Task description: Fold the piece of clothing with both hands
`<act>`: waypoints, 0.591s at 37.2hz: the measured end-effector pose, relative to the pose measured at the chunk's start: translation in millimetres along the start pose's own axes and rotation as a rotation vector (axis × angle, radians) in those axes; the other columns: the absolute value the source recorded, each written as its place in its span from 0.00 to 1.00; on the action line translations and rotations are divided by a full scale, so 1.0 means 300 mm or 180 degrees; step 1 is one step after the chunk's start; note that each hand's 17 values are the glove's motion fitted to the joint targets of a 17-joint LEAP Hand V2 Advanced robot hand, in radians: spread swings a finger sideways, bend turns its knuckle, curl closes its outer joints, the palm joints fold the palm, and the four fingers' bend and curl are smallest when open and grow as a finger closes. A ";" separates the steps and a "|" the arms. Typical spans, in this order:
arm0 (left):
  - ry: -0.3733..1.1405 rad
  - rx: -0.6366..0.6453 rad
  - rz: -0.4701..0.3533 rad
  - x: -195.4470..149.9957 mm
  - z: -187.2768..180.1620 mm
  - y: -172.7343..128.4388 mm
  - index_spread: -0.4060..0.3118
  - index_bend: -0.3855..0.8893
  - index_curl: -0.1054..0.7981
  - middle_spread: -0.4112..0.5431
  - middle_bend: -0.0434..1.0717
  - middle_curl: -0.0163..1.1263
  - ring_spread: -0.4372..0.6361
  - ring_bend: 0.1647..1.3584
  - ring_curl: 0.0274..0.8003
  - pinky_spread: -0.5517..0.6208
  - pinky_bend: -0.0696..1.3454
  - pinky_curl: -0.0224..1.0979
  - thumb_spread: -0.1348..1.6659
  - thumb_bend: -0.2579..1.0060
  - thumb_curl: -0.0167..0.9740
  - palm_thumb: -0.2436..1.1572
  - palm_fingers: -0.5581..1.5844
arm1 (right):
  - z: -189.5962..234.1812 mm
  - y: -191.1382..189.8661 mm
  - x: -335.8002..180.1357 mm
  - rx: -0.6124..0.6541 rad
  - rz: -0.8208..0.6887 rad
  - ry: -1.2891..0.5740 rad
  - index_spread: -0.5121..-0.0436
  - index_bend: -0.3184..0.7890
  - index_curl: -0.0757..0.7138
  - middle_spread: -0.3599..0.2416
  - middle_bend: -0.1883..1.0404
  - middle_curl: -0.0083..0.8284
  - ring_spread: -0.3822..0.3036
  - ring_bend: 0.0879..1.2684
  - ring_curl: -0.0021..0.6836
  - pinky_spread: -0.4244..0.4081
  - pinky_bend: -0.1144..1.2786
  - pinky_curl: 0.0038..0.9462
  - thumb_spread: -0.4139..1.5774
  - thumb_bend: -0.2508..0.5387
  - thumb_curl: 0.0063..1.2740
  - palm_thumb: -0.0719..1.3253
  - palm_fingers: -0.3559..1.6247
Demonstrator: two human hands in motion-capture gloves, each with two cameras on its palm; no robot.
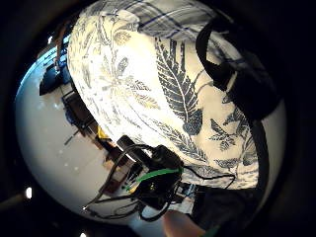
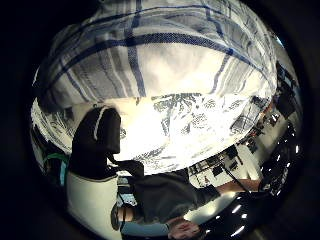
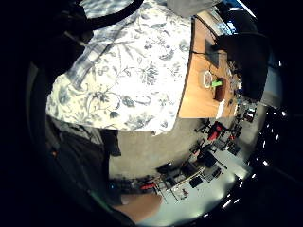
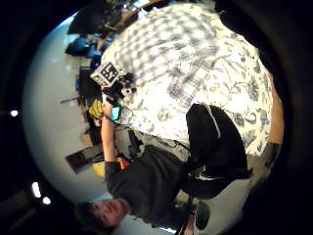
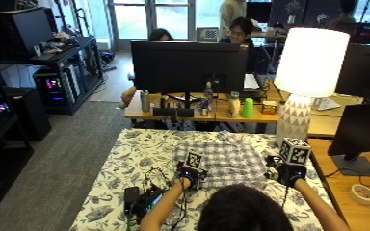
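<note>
Person's head [image 5: 248, 208] at the lower centre of the outside view, forearms reaching up to a blue-and-white plaid garment [image 5: 225, 161] spread mid-frame on a floral tablecloth [image 5: 128, 168]. Left hand [image 5: 189, 178] at the garment's lower-left edge and right hand [image 5: 291, 174] at its right edge; whether either grips the fabric cannot be told. Farther up-frame, a white table lamp [image 5: 304, 82] and a dark monitor [image 5: 188, 66].

The person's head [image 5: 246, 209] hides the plaid garment's [image 5: 223, 161] near edge.
</note>
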State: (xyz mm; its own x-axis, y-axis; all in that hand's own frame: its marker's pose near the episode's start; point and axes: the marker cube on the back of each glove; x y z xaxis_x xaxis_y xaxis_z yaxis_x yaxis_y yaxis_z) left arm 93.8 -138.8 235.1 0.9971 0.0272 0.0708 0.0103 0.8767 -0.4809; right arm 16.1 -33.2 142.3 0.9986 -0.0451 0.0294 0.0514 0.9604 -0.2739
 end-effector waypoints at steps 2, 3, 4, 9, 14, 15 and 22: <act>-0.0044 0.0099 -0.0080 -0.003 -0.008 -0.012 0.47 0.50 0.37 0.60 0.18 0.22 0.68 0.49 0.35 0.53 0.66 0.35 0.70 0.24 0.31 0.53 0.42 | 0.052 -0.070 0.020 -0.0008 -0.0049 -0.0064 0.40 0.39 0.34 0.58 0.30 0.44 0.55 0.41 0.52 0.67 0.50 0.36 0.85 0.40 0.22 0.53 0.43; -0.0058 0.0146 -0.0101 -0.003 -0.012 -0.018 0.46 0.52 0.38 0.58 0.18 0.22 0.65 0.48 0.35 0.50 0.66 0.35 0.70 0.24 0.31 0.54 0.44 | 0.063 -0.077 0.012 -0.0037 -0.0078 -0.0060 0.41 0.39 0.34 0.58 0.30 0.44 0.55 0.41 0.52 0.67 0.50 0.36 0.85 0.40 0.22 0.53 0.43; -0.0070 0.0213 -0.0113 -0.003 -0.017 -0.026 0.44 0.52 0.39 0.55 0.18 0.23 0.62 0.48 0.35 0.46 0.66 0.34 0.70 0.25 0.32 0.55 0.47 | 0.074 -0.081 0.004 -0.0073 -0.0099 -0.0051 0.41 0.39 0.34 0.58 0.31 0.44 0.55 0.41 0.52 0.67 0.50 0.37 0.85 0.40 0.22 0.54 0.43; -0.0196 0.0597 -0.0187 -0.003 -0.047 -0.064 0.39 0.53 0.44 0.45 0.18 0.24 0.50 0.45 0.36 0.34 0.63 0.34 0.72 0.25 0.33 0.59 0.57 | 0.116 -0.123 -0.016 -0.0163 -0.0144 0.0019 0.41 0.38 0.35 0.58 0.31 0.44 0.55 0.40 0.52 0.67 0.50 0.37 0.85 0.38 0.22 0.54 0.43; -0.0419 0.0634 -0.0086 -0.007 -0.074 -0.073 0.32 0.57 0.50 0.33 0.20 0.26 0.35 0.38 0.35 0.23 0.60 0.33 0.75 0.27 0.35 0.64 0.70 | 0.152 -0.160 -0.058 -0.0259 -0.0238 -0.0003 0.41 0.39 0.35 0.58 0.30 0.44 0.55 0.40 0.52 0.67 0.49 0.37 0.85 0.36 0.22 0.55 0.43; -0.0431 0.0604 -0.0061 -0.009 -0.079 -0.074 0.31 0.58 0.50 0.31 0.20 0.26 0.31 0.37 0.34 0.20 0.60 0.32 0.76 0.27 0.35 0.65 0.73 | 0.161 -0.171 -0.066 -0.0282 -0.0265 0.0000 0.42 0.39 0.35 0.58 0.30 0.44 0.55 0.40 0.52 0.67 0.49 0.37 0.85 0.36 0.23 0.56 0.43; -0.0404 0.0833 -0.0289 -0.040 -0.128 -0.093 0.25 0.54 0.54 0.23 0.19 0.30 0.20 0.30 0.37 0.12 0.56 0.34 0.80 0.28 0.35 0.68 0.78 | 0.228 -0.272 -0.111 -0.0452 -0.0342 0.0207 0.42 0.38 0.35 0.58 0.30 0.45 0.55 0.40 0.53 0.67 0.49 0.37 0.84 0.33 0.23 0.56 0.43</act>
State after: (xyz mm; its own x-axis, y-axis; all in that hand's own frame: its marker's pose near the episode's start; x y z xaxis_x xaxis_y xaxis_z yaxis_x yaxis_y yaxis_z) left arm 84.6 -182.0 213.9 0.9755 -0.0115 0.2198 0.0627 0.9718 -0.2273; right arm -22.3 -91.2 229.3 0.9859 -0.1673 0.0048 0.1548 0.9009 -0.4055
